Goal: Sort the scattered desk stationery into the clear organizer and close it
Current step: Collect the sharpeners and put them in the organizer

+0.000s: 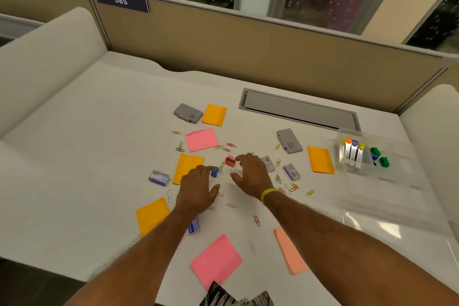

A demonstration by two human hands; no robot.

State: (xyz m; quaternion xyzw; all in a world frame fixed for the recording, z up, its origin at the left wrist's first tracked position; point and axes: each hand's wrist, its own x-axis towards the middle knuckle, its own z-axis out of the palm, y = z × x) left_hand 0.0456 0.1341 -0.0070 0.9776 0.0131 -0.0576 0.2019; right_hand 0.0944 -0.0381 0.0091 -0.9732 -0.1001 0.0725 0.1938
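Desk (pixel 99 156): white, with stationery scattered across its middle.
Left hand (pixel 198 189): palm down, fingers spread and holding nothing; the fingertips are at the blue sharpener (pixel 215 171), though blur hides whether they touch it.
Right hand (pixel 250 174): open and arched over the desk, gripping nothing, forefinger just beside the red sharpener (pixel 230 161); a yellow wristband (pixel 269 194) circles the wrist.
Organizer (pixel 352 132): clear box at the right edge of the desk, well apart from both hands; the clear panel (pixel 372 213) lying flat on its near side is probably its open lid.
Inside the organizer: highlighters (pixel 352 151) standing upright on the left, green sharpeners (pixel 384 162) on the right.
Sticky notes: orange pads (pixel 214 115) and pink pads (pixel 201 139) lie flat around the hands; a salmon pad (pixel 290 251) sits near the right forearm.
Grey cases (pixel 188 113): one beside the far orange pad, another nearer the organizer.
Staple boxes (pixel 159 177): one left of the left hand, two right of the right hand, one partly under the left forearm.
Paper clips (pixel 310 192): coloured, loose, strewn between the pads.
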